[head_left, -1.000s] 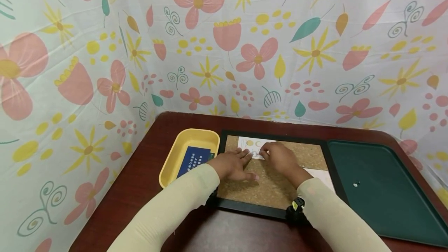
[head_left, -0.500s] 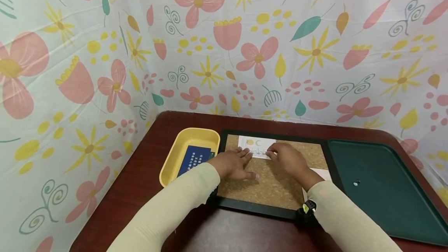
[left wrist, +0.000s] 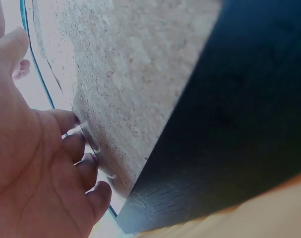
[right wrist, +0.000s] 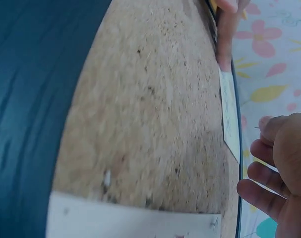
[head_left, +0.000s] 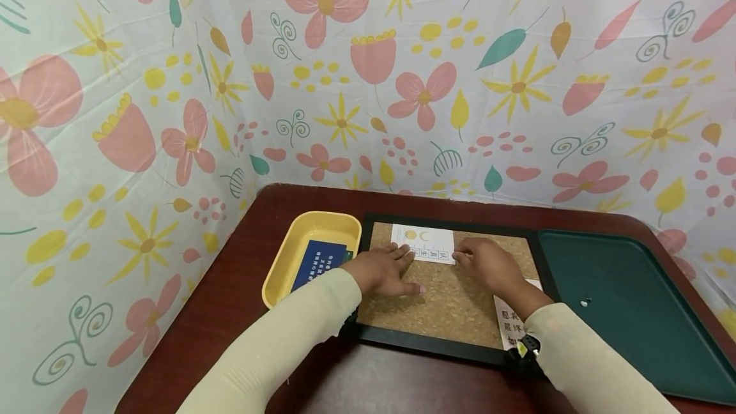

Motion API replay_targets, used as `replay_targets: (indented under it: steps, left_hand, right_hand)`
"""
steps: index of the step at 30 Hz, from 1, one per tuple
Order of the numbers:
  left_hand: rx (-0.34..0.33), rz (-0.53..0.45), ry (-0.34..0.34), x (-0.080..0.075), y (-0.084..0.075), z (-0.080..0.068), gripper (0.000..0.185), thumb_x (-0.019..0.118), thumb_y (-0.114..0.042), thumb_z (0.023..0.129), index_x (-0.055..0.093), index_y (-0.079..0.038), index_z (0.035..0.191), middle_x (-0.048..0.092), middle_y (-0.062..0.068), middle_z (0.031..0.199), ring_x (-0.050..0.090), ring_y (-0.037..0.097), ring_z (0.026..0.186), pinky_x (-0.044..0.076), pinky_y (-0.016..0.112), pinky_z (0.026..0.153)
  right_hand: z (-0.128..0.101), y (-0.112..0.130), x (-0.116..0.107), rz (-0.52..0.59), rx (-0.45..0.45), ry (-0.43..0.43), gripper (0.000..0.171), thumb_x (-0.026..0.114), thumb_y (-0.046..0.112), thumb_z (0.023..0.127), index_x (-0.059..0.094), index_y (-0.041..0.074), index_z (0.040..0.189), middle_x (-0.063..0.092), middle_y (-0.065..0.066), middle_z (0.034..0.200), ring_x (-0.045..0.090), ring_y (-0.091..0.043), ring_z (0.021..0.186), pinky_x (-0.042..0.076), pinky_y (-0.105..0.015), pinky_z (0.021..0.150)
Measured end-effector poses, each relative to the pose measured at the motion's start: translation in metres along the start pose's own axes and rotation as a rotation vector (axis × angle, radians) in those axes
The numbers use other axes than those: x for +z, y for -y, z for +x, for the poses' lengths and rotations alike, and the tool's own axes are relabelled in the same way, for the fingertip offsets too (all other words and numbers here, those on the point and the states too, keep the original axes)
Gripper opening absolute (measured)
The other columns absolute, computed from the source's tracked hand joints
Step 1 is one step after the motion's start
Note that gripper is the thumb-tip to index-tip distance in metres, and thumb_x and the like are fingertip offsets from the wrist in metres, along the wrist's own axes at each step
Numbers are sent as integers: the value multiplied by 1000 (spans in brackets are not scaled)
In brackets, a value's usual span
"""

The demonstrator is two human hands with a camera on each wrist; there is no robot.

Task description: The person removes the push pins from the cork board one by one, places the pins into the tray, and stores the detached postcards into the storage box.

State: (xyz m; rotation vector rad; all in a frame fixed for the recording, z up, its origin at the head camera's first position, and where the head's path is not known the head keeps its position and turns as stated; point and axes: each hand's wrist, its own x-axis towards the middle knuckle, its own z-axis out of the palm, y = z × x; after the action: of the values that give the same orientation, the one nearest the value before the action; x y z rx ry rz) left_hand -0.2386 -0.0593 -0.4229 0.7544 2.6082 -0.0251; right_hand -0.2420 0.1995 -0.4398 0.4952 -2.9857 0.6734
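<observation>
A white card [head_left: 438, 237] with yellow drawings and a row of boxed characters lies at the far left of a black-framed cork board [head_left: 448, 312]. My left hand [head_left: 379, 271] rests with spread fingers over the card's near left corner. In the left wrist view its fingertips [left wrist: 99, 196] are at the board. My right hand [head_left: 489, 267] is beside the card's near right corner, thumb and fingertip pinched together. From that pinch a thin pin point [right wrist: 257, 128] sticks out in the right wrist view, its head hidden by the fingers.
A second card [head_left: 510, 324] with printed characters lies at the board's right side, partly under my right forearm. On the left stands a yellow tray [head_left: 270, 273] holding a blue card [head_left: 318, 264]. To the right, small white bits [head_left: 585, 302] lie on a dark green tray [head_left: 644, 350].
My right hand has moved right along the card, from its boxed characters to its right edge, uncovering the row and more of the second card. The left hand stays in place.
</observation>
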Motion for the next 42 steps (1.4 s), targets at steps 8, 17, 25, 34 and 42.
replay_targets:
  steps: [8,17,25,34,42]
  left_hand:
    - [-3,-6,0,1,0,0,94,32,-83,94,17,-25,166,9,-7,171,6,20,157,14,40,124]
    - [-2,-8,-2,-1,-1,-1,94,31,-82,94,18,-24,166,10,-7,171,8,20,157,15,40,124]
    - [-6,-16,0,-1,-1,-1,94,32,-83,94,18,-24,166,10,-7,171,8,19,157,14,40,124]
    - [-5,-16,3,-1,0,0,94,33,-82,94,17,-25,166,8,-8,171,7,19,157,14,40,124]
    - [-5,-23,7,-1,-1,0,94,33,-83,94,17,-25,166,9,-8,171,7,19,157,14,40,124]
  right_hand:
    - [-8,-4,-3,-30,-3,-8,13,67,23,102,74,12,105,71,-6,104,68,-31,99,56,-54,78]
    - [-16,-13,-11,-38,-6,-10,21,66,23,103,75,7,113,70,-15,118,68,-36,105,56,-56,81]
    - [-21,-20,-16,-43,-25,-7,22,66,23,103,75,7,115,71,-14,116,68,-35,105,57,-54,80]
    - [-29,-28,-24,-58,-18,-30,21,67,23,102,76,8,113,72,-13,114,69,-25,94,57,-43,67]
    - [-35,-34,-27,-43,-4,-19,22,67,24,102,76,8,115,72,-13,115,67,-18,85,54,-40,64]
